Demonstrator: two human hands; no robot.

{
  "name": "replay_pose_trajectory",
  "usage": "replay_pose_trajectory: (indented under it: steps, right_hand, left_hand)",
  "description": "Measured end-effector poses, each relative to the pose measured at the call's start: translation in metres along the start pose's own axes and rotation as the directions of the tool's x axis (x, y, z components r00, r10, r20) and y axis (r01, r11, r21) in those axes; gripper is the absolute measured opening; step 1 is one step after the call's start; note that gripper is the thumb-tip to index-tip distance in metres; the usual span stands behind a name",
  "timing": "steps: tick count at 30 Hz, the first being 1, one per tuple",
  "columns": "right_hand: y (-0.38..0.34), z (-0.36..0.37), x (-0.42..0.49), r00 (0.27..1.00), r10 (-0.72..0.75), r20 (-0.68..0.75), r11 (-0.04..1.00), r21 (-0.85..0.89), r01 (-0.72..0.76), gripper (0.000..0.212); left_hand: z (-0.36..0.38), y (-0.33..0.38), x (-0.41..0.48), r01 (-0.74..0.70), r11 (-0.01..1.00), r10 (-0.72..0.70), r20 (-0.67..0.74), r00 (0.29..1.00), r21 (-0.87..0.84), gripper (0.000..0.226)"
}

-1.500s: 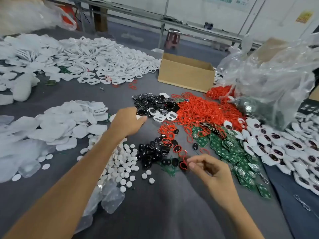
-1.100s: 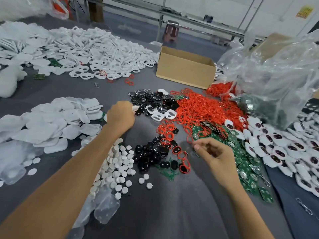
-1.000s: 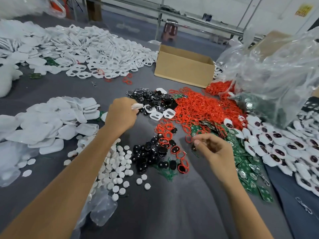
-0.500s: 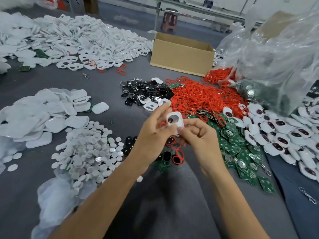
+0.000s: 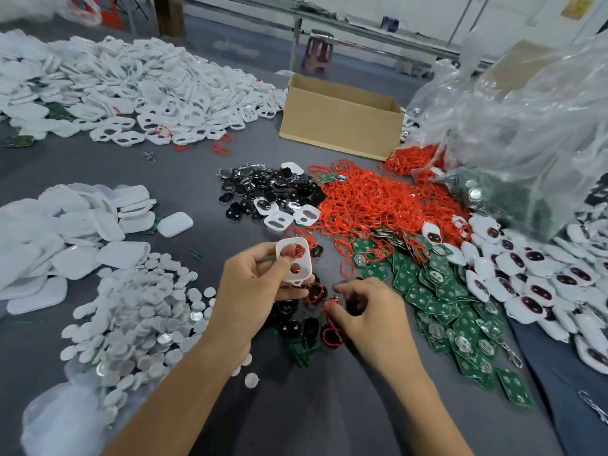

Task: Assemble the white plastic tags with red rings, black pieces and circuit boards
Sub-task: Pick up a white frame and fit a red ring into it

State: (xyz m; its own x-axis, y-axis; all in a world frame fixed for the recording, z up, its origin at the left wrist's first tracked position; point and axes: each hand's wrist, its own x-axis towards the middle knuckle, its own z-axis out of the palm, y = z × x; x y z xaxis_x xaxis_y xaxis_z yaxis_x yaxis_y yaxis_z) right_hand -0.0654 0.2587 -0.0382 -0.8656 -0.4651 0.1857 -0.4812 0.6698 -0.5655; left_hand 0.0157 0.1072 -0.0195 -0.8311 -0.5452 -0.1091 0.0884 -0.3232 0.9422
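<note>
table [image 5: 184, 172]: flat, matte grey cloth-like top under every pile.
right hand [image 5: 368, 311]: near centre, knuckles up, fingers curled in, thumb and forefinger tips pinched on a red ring [image 5: 330, 303], a thin rubbery loop held low over the black pieces.
left hand [image 5: 260, 284]: just left of it, thumb and fingers clamped round the edges of the white tag.
white tag [image 5: 293, 262]: smooth plastic shell, a rounded rectangle with two holes, held tilted above the table at centre; red shows through both holes.
black pieces [image 5: 296, 327]: small glossy rounded parts lying under and between the hands, a few ringed in red.
white discs [image 5: 141, 317]: small flat rounds heaped near left, some silvery.
circuit boards [image 5: 427, 291]: flat green squarish plates with round metal contacts, fanned out near right.
white covers [image 5: 65, 232]: smooth rounded slabs stacked loosely at left.
filled tags [image 5: 526, 274]: white shells with dark oval windows, spread at right.
red rings heap [image 5: 371, 199]: tangled thin loops beyond the hands, centre right.
cardboard box [image 5: 342, 120]: brown, open-topped, far centre.
plastic bag [image 5: 526, 126]: clear, crinkled film, far right.
white frames [image 5: 148, 83]: holed shells in a broad heap, far left.
</note>
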Motion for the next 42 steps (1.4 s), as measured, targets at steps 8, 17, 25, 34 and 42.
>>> replay_pose_trajectory:
  steps: [8,17,25,34,42]
  right_hand:
    - [0.007,-0.004,0.004,0.992,0.104,-0.077,0.953,0.293,-0.077,0.02]
    - [-0.027,-0.013,-0.003,0.978,0.071,-0.196,0.666,0.739,0.1,0.017]
    - [-0.041,-0.018,-0.01,0.93,-0.033,-0.367,0.647,0.701,0.3,0.023]
    - [-0.04,-0.019,-0.01,0.854,-0.135,-0.503,0.647,0.607,0.46,0.022]
    - [-0.042,-0.021,-0.012,0.868,-0.138,-0.477,0.65,0.617,0.443,0.024]
  left_hand:
    - [0.004,0.003,-0.004,-0.028,1.0,0.028,0.035,0.999,0.01,0.014]
    - [0.009,-0.006,-0.008,-0.221,0.932,0.214,0.056,0.975,0.286,0.033]
    - [0.011,0.005,-0.017,-0.343,0.923,0.31,0.191,0.931,0.174,0.023]
    - [0.013,0.008,-0.021,-0.374,0.927,0.349,0.279,0.894,0.039,0.008]
    - [0.012,0.008,-0.019,-0.426,0.902,0.398,0.247,0.883,0.069,0.003]
